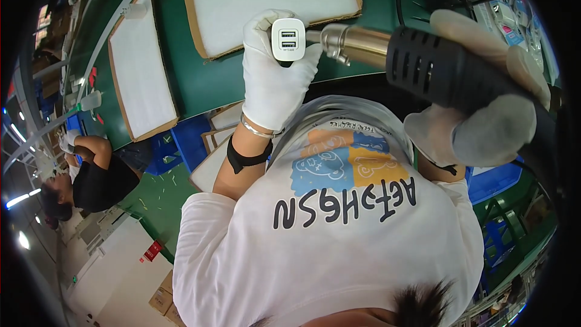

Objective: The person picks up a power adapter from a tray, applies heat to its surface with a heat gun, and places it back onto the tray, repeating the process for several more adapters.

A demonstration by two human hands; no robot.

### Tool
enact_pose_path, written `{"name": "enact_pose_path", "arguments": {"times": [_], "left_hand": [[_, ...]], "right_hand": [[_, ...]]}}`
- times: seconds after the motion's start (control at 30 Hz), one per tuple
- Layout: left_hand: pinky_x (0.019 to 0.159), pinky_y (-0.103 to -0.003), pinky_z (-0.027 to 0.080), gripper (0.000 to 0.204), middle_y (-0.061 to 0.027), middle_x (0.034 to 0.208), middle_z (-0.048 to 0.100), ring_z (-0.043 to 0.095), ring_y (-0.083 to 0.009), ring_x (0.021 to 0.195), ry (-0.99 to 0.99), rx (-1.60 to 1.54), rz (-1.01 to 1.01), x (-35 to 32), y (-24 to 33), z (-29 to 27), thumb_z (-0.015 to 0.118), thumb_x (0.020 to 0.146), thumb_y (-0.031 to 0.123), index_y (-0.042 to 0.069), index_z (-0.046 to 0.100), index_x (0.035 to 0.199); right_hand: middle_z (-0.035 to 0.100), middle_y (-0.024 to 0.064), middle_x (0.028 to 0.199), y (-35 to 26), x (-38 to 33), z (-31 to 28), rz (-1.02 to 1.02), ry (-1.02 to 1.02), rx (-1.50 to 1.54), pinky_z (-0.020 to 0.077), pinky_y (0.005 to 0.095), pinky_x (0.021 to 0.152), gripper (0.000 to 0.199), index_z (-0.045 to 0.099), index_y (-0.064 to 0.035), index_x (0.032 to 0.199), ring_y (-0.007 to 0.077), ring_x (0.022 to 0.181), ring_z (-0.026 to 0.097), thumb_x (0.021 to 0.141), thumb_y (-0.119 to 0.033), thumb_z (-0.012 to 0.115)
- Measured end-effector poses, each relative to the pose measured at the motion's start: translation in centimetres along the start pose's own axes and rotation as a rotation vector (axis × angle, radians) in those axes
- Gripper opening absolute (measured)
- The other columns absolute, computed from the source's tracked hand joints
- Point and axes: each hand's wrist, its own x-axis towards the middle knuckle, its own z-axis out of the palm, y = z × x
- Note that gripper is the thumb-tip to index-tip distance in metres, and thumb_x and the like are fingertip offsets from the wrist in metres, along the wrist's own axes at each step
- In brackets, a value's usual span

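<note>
In my white-gloved left hand (275, 79) is a small white charger (288, 52) with two USB ports, its port face turned up toward me. My fingers are closed around its sides. My right hand (484, 127), also gloved, wraps the dark handle of a hot air gun (417, 60). The gun's metal nozzle (330, 41) points left, with its tip close beside the charger; whether they touch I cannot tell.
A cardboard tray (272, 0) with a white lining lies on the green table (212, 82) beyond my hands. A second lined tray (142, 72) is at the left. Clear plastic packages (511, 21) lie at far right. Another person (100, 172) works at left.
</note>
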Motion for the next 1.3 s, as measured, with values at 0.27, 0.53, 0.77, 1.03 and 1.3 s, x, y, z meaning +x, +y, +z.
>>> {"name": "enact_pose_path", "arguments": {"times": [0.27,0.53,0.77,1.03,1.3], "left_hand": [[0.072,-0.024,0.048,0.054,-0.0063,0.097,0.053,0.054,-0.0119,0.081,-0.008,-0.005,0.078,0.0,-0.8,-0.1,0.066,0.067,-0.007,0.004,0.042,0.114],[0.077,-0.027,0.047,0.054,-0.0083,0.104,0.050,0.052,-0.0137,0.086,-0.004,0.001,0.092,0.1,-0.5,-0.2,0.061,0.068,-0.009,0.004,0.041,0.117],[0.081,-0.028,0.046,0.055,-0.0100,0.109,0.048,0.051,-0.0158,0.092,-0.039,-0.024,0.085,-0.1,-0.8,-0.6,0.057,0.068,-0.010,0.004,0.040,0.119],[0.081,-0.028,0.047,0.054,-0.0095,0.108,0.052,0.055,-0.0162,0.095,-0.043,0.051,0.157,0.2,-0.8,-0.1,0.060,0.067,-0.012,0.004,0.042,0.116],[0.074,-0.025,0.050,0.052,-0.0067,0.101,0.059,0.059,-0.0130,0.087,0.023,0.000,0.048,0.2,-0.5,0.2,0.077,0.066,0.000,0.006,0.045,0.106]], "right_hand": [[0.066,0.0120,0.089,0.6,-0.6,-1.8,-0.012,-0.076,0.010,0.0494,0.0194,0.063,0.035,0.061,0.0013,0.085,0.0158,0.068,0.063,0.078,-0.033,0.064],[0.066,0.0123,0.091,-0.7,0.6,-0.5,-0.023,-0.156,0.024,0.0493,0.0193,0.062,0.031,0.061,0.0008,0.086,0.0159,0.069,0.064,0.075,-0.027,0.070],[0.066,0.0127,0.093,-0.6,0.6,-1.3,-0.032,-0.221,0.034,0.0492,0.0192,0.061,0.030,0.061,0.0003,0.086,0.0160,0.070,0.064,0.073,-0.022,0.075],[0.066,0.0133,0.093,1.3,-0.2,0.5,-0.164,0.080,0.413,0.0497,0.0197,0.062,0.043,0.057,0.0005,0.100,0.0165,0.068,0.064,0.072,-0.027,0.075],[0.065,0.0129,0.093,1.7,-0.8,1.4,-0.154,0.086,0.377,0.0494,0.0199,0.063,0.040,0.058,0.0007,0.100,0.0162,0.068,0.063,0.075,-0.029,0.070]]}}
